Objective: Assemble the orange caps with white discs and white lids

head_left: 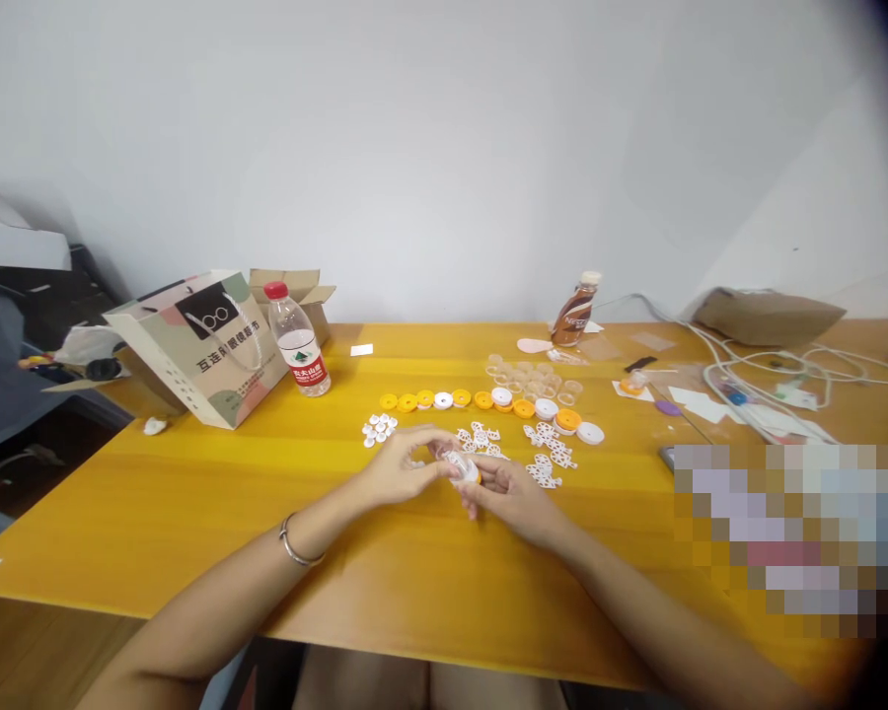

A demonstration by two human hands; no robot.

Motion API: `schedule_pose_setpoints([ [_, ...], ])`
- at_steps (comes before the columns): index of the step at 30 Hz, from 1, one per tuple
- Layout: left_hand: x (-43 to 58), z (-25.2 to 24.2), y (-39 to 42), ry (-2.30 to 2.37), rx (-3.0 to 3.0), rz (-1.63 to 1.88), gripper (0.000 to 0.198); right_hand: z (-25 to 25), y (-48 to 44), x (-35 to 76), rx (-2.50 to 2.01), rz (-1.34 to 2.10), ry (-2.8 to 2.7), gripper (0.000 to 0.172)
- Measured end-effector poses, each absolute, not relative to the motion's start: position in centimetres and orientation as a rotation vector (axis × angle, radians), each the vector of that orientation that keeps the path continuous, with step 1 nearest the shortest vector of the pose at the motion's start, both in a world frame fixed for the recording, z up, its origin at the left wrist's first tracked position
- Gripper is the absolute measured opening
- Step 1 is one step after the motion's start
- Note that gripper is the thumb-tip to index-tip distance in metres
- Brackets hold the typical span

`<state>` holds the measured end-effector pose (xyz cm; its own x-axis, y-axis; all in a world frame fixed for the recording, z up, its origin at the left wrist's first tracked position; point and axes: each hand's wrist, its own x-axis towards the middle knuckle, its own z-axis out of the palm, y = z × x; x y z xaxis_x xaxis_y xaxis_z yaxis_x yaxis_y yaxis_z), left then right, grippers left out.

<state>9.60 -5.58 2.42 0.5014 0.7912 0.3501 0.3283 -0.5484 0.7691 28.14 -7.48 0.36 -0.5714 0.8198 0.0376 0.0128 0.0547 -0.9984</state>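
Note:
My left hand point(404, 468) and my right hand point(522, 501) meet over the middle of the table. Between them is a small clear-and-white capsule with an orange rim point(464, 468); the fingers of both hands close on it and cover parts of it. Just beyond the hands runs a row of round orange and white discs point(523, 408). White openwork cutout pieces point(544, 470) lie in groups behind and to the right of my right hand. Small white round pieces point(380, 430) lie in a cluster behind my left hand. Several clear plastic cups point(537, 377) stand behind the discs.
A water bottle point(296, 340) with a red cap stands at left beside a paper bag point(214, 345) and a cardboard box point(315, 301). A brown drink bottle point(577, 311) stands near the wall. White cables point(755, 370), papers point(700, 404) and a brown paper package point(770, 318) occupy the right side.

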Motion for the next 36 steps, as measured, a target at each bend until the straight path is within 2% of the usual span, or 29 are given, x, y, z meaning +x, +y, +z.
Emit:
schedule_pose_setpoints([
  [6, 9.9, 2.8, -6.1, 1.073, 2.257, 0.898, 0.019, -0.3, -7.9, 27.5, -0.973, 1.346, -1.738, 0.021],
  [10, 9.5, 3.6, -6.5, 1.019, 2.368, 0.858, 0.016, 0.0, -8.3, 27.5, -0.985, 1.273, -1.762, 0.019],
  [14, 8.9, 4.5, -6.6, 0.772, 2.333, 0.824, 0.023, 0.5, -8.3, 27.8, -0.842, 1.588, -1.68, 0.022],
  [19, 8.8, 5.6, -6.9, 0.526, 2.146, 0.689, 0.023, 0.4, -8.6, 28.1, -0.565, 2.069, -1.436, 0.037],
  [21, 8.7, 5.9, -7.1, 0.45, 2.094, 0.651, 0.023, 0.3, -8.8, 28.0, -0.487, 2.157, -1.361, 0.04],
  [23, 8.6, 6.0, -7.2, 0.431, 2.105, 0.635, 0.026, 0.3, -8.9, 27.9, -0.483, 2.113, -1.369, 0.037],
  [27, 8.6, 5.5, -6.9, 0.651, 2.262, 0.819, 0.044, 0.5, -8.6, 27.7, -0.685, 1.771, -1.592, 0.026],
  [31, 8.6, 4.9, -6.5, 0.881, 2.353, 0.811, 0.024, 0.5, -8.3, 27.6, -0.833, 1.606, -1.663, 0.025],
  [36, 8.3, 5.2, -6.5, 0.69, 2.4, 0.74, 0.022, 0.0, -8.1, 27.7, -0.731, 1.811, -1.562, 0.024],
])
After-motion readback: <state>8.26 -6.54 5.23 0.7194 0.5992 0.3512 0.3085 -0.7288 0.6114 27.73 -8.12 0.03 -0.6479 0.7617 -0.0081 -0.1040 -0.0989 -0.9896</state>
